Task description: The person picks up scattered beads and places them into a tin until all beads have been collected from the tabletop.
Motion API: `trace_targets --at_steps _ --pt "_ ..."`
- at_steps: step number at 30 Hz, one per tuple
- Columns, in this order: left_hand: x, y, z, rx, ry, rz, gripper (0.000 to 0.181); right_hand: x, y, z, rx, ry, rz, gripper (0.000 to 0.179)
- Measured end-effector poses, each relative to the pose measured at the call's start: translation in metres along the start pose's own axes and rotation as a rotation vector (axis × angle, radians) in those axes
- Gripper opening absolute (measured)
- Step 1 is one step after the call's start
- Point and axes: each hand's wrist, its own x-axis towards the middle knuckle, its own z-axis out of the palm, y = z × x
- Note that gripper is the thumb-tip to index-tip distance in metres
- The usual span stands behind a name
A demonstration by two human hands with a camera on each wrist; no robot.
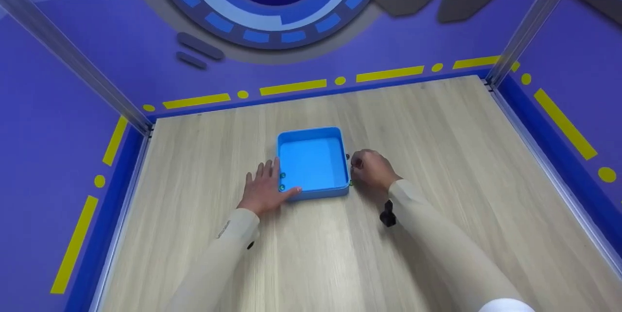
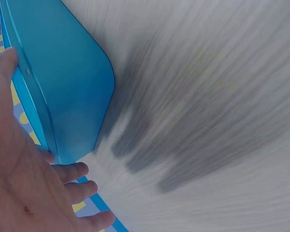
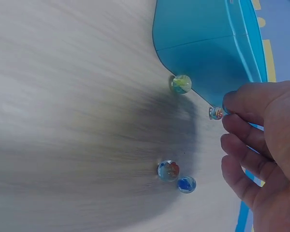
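Note:
A blue square open box (image 1: 313,190) sits on the table. Inside, by its left wall, lie two greenish marbles (image 1: 283,175). My left hand (image 1: 265,190) rests against the box's near left corner, thumb over the rim, other fingers extended along the left side. At the right wall, my right hand (image 1: 371,168) brings thumb and index finger close together, tips right at a clear marble with red in it (image 3: 216,113); I cannot tell whether they pinch it. A yellow-green marble (image 3: 181,84) lies by the box's near right corner.
Under the right hand, another clear marble with red (image 3: 168,170) and a blue marble (image 3: 186,184) lie side by side on the wooden table (image 1: 209,147). Purple printed panels (image 1: 291,71) with metal corner posts (image 1: 539,20) enclose the table at the back and sides.

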Motion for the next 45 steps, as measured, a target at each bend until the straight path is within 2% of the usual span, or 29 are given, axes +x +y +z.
trace_targets --at_steps 12,22,45 --pt "0.0 -0.001 0.0 0.0 -0.014 -0.004 0.109 0.001 -0.004 -0.002 0.018 0.103 -0.035 0.013" --pt "0.001 0.0 0.0 0.01 -0.032 -0.015 0.108 0.0 -0.011 -0.006 0.042 0.097 0.014 0.015" --pt "0.0 0.001 -0.002 0.009 -0.02 -0.011 0.108 0.002 -0.027 -0.013 0.044 0.083 -0.03 0.011"
